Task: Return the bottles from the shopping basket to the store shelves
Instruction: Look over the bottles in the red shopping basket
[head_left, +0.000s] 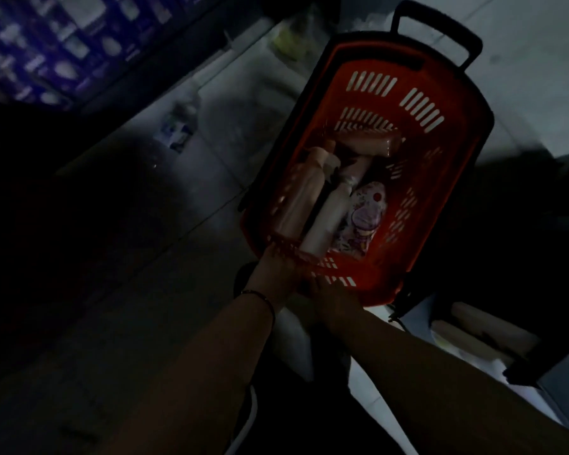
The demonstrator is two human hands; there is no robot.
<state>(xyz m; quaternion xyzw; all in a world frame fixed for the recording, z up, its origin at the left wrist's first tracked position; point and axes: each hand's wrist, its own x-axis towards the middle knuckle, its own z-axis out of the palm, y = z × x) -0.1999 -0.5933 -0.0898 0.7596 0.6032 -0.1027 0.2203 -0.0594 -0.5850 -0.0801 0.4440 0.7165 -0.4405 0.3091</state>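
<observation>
**Both hands at the basket, bottles not yet shelved**

The left hand [278,269] and right hand [334,298] meet at the near rim of the red shopping basket [440,178], low in the middle of the frame; the light is too dim to tell whether the fingers grip the rim or lie flat on it. Several bottles [326,211] lie inside the basket, along with a patterned pouch [363,221], so nothing appears to be unloaded from it yet. The store shelves [46,50] sit blurred in the upper left, well apart from the basket. By my judgement the task is near its start: every visible bottle has yet to go back.
</observation>
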